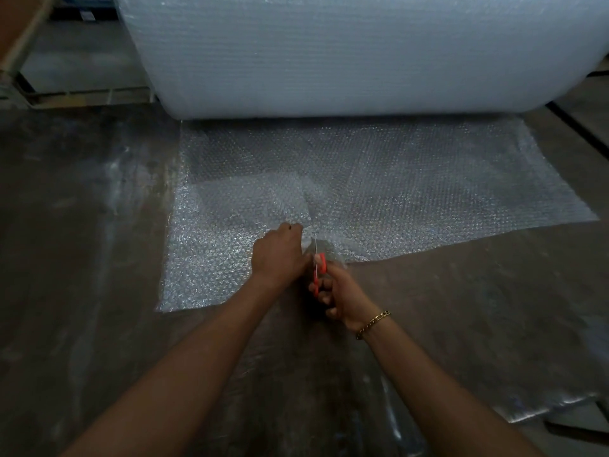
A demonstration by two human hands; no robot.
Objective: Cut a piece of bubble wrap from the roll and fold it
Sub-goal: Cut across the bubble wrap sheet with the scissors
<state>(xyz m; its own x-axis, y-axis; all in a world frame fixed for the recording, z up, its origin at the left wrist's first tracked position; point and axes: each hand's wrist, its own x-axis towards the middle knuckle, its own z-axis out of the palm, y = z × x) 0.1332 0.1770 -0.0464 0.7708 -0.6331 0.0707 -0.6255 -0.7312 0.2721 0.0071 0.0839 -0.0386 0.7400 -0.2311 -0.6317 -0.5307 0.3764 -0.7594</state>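
Note:
A huge white roll of bubble wrap [346,51] lies across the far side. A sheet of bubble wrap [412,179] runs from under it toward me over the dark floor. My left hand [278,255] pinches the sheet beside a cut line near the sheet's front edge. My right hand [342,298], with a gold bracelet on its wrist, grips red-handled scissors [318,272]. The blades point away from me into the sheet, just right of my left fingers. The sheet part left of the cut reaches nearer to me than the part on the right.
The floor [82,258] is dark and scuffed. A metal frame [75,94] stands at the back left beside the roll. A pale flat sheet [553,400] lies on the floor at the lower right.

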